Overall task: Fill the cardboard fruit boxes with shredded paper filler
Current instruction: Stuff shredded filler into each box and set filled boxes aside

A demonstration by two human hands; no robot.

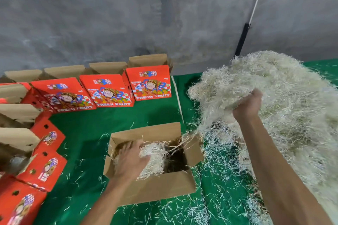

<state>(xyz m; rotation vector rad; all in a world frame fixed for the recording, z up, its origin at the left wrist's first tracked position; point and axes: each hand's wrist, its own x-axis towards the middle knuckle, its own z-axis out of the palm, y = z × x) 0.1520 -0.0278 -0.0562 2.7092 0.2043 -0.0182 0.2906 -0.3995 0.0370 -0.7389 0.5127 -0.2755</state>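
Right now my left hand presses flat, fingers spread, on the pale shredded paper filler inside the open brown cardboard fruit box on the green mat. Right of that box, my right hand grips a clump from the big heap of shredded paper. I judge I should tamp the left side evenly, then drop the handful into the bare right corner.
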